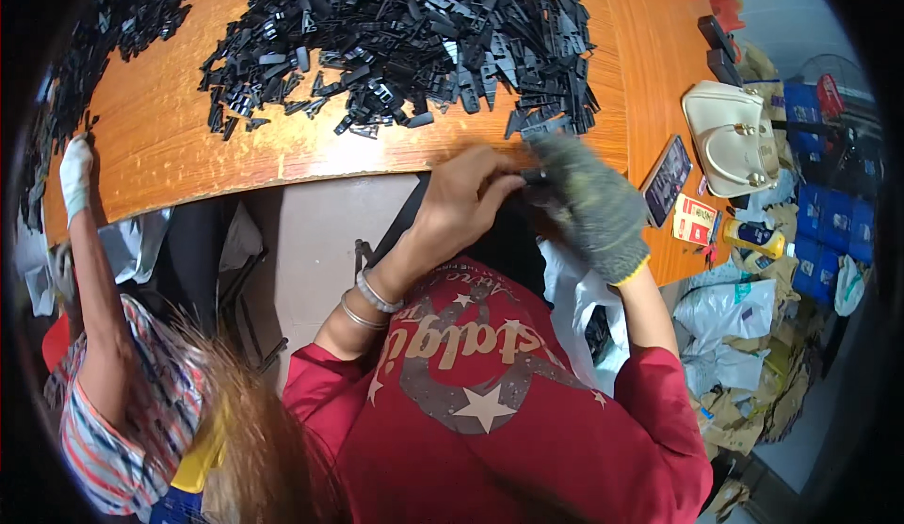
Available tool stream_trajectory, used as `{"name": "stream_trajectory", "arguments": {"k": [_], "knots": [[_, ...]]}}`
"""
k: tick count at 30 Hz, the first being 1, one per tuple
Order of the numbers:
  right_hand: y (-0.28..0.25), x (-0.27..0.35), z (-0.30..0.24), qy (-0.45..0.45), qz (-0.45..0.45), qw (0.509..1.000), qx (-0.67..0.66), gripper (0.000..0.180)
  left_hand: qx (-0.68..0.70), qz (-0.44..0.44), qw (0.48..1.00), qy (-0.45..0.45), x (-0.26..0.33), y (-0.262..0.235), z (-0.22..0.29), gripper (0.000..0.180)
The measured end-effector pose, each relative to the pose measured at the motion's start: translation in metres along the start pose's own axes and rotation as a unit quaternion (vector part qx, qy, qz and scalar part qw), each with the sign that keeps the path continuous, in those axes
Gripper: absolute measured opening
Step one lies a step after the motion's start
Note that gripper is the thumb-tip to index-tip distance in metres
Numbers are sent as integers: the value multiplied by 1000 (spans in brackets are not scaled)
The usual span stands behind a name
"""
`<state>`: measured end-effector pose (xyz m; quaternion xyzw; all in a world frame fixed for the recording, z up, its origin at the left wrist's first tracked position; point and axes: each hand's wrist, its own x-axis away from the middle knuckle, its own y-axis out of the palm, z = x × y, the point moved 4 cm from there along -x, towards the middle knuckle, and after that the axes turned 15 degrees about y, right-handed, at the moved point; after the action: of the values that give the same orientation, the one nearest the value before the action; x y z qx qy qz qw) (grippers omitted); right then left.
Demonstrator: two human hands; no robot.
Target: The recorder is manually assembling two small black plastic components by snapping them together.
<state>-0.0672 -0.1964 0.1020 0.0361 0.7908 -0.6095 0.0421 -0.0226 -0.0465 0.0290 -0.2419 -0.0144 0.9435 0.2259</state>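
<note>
My bare left hand, with bangles at the wrist, is closed at the table's front edge. Its thumb and fingertips pinch a small black plastic piece. Against the other end of that piece is my right hand, in a grey knitted glove with a yellow cuff. The gloved fingers are curled round it, partly hidden and a little blurred. Just beyond both hands spreads a large heap of black plastic parts, clips and narrow strips among them. A few of these parts lie right by the gloved fingertips.
The orange wooden table also bears a second black heap at far left. A co-worker's gloved hand rests there. To the right are a phone, a cream handbag, a yellow bottle and plastic bags.
</note>
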Motion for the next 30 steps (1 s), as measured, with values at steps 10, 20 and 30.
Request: {"name": "stream_trajectory", "arguments": {"k": [10, 20, 30], "knots": [[20, -10, -10, 155, -107, 981, -42, 36, -408, -82, 908, 47, -12, -50, -22, 15], [37, -30, -2, 150, -161, 971, -93, 32, -167, -1, 985, 43, 0, -39, -25, 18], [43, -51, -13, 69, -178, 981, -37, 24, -145, 21, 989, 18, 5, -41, -33, 18]]}}
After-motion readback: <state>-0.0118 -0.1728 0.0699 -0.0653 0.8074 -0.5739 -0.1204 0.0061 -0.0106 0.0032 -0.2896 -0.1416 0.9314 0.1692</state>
